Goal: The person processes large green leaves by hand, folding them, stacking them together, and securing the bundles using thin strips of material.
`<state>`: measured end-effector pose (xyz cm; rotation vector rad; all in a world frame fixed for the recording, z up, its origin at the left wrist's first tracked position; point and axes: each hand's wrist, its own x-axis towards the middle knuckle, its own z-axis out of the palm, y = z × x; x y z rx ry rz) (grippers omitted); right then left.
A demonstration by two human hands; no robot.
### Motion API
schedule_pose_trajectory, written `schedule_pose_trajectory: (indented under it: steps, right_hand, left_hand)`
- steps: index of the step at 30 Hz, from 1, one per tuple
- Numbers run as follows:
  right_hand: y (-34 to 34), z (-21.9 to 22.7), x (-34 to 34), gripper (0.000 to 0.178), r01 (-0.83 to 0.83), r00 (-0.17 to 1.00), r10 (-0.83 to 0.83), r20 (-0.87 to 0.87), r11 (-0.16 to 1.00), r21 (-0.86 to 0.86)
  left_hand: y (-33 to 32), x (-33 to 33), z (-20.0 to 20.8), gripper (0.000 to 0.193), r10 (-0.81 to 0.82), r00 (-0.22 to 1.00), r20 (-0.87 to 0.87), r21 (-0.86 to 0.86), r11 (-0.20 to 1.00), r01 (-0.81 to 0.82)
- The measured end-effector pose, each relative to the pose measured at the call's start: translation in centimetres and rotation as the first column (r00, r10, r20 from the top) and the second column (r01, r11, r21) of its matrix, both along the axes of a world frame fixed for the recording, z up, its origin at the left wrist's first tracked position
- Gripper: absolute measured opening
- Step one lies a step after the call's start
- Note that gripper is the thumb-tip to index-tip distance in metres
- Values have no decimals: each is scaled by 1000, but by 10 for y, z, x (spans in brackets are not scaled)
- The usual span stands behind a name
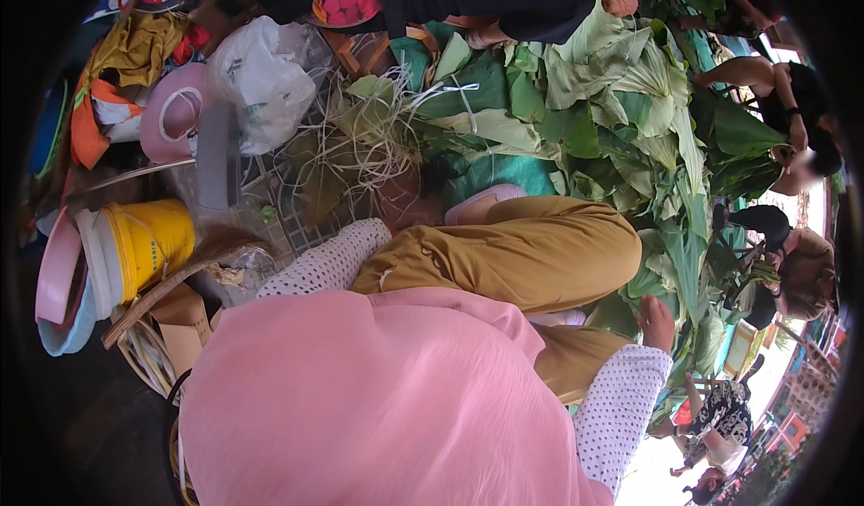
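Observation:
My right hand (658, 323) is held out past my knee, beside the broad green leaves (679, 245). Its fingers look stretched out, and nothing shows in them. The left sleeve (328, 256), white with dark dots, ends at my brown trousers (504, 245); the fingers of that hand cannot be made out. In front of that arm lies a tangle of pale thin strips (364, 142). A white tie (468, 101) crosses a bundle of leaves just beyond the strips. More leaves (621, 74) are heaped and overlapping toward the back.
At left stand a yellow bucket (148, 245), a pink basin (58, 268) and a cardboard box (180, 322). Behind them are a white plastic bag (265, 83) and a pink hat (171, 115). A person in black (504, 2) sits across from me; several others are at right.

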<state>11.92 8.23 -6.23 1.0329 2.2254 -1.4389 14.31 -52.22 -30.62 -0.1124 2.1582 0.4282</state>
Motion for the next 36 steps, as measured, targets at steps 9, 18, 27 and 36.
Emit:
schedule_pose_trajectory:
  steps: [9, 18, 27, 36]
  right_hand:
    - [-8, 0, 0, 27, -14, 999, 13, 32, 999, 40]
    - [-23, 0, 24, 27, -71, 997, 69, 29, 995, 70]
    - [-24, 14, 51, 28, -93, 996, 90, 27, 990, 110]
    - [-38, 28, 42, 24, -145, 940, 214, -266, 956, 255]
  left_hand:
    - [51, -72, 9, 49, 13, 976, -218, 69, 998, 3]
    - [36, -109, -48, 55, -158, 987, -22, -145, 978, 153]
    - [61, -122, -22, 41, 172, 973, -155, 282, 951, -123]
    - [167, -206, 232, 13, 253, 741, 621, 700, -605, -380]
